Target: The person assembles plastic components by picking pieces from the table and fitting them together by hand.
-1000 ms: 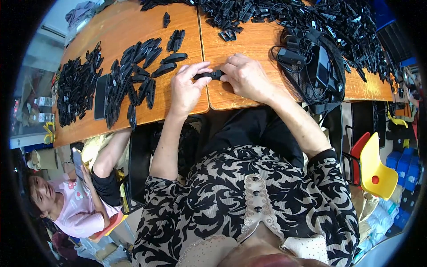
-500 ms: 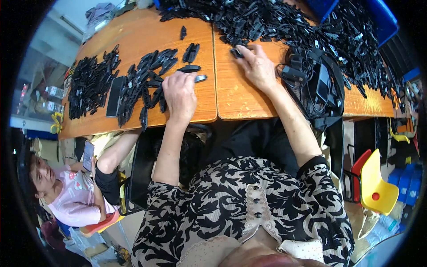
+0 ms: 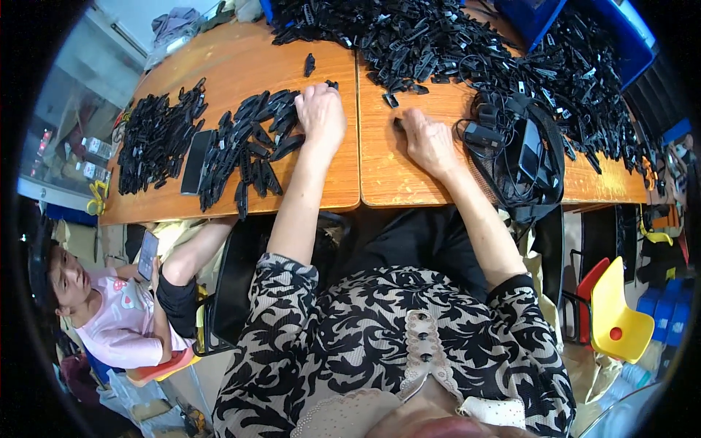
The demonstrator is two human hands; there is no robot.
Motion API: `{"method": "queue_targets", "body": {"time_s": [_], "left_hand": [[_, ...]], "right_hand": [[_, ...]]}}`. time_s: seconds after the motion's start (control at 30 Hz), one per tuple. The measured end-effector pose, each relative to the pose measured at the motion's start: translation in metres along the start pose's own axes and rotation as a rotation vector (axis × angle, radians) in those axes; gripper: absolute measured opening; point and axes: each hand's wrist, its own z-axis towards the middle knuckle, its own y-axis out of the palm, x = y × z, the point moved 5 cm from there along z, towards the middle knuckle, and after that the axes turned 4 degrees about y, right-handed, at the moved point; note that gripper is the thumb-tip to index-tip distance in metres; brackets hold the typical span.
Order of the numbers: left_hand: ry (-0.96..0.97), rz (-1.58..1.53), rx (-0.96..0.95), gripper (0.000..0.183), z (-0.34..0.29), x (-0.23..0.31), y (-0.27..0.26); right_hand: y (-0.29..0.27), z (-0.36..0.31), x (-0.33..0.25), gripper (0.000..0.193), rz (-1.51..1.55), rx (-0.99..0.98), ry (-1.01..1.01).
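My left hand (image 3: 321, 115) curls down over small black clip-like plastic pieces near the seam between the tabletops. The end of a black piece (image 3: 332, 85) pokes out past its fingertips; the rest is under the hand. Its fingers look closed on it. Right of the seam, my right hand (image 3: 429, 143) pinches a small dark piece (image 3: 399, 125) between thumb and fingers. Beside the left hand lies a loose group of longer black pieces (image 3: 252, 117). A single black piece (image 3: 309, 64) lies farther back. Another small piece (image 3: 391, 100) rests at the heap's near edge.
A large heap of black pieces (image 3: 431, 47) fills the far right, near a blue bin (image 3: 617, 36). A mesh bag with cables (image 3: 522, 146) sits right of my right hand. At left are a dark flat phone-like slab (image 3: 196, 162) and another pile (image 3: 157, 139). A seated person (image 3: 124, 314) holds a phone.
My left hand has moved away from me and right, onto the paired black pieces. My right hand has drawn back from the heap toward me with a small dark piece.
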Motion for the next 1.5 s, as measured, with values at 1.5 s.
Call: {"method": "queue_targets", "body": {"time_s": [1.5], "left_hand": [[-0.037, -0.204, 0.353, 0.034, -0.069, -0.021, -0.039]], "right_hand": [[0.021, 0.037, -0.015, 0.032, 0.043, 0.117, 0.161]]}}
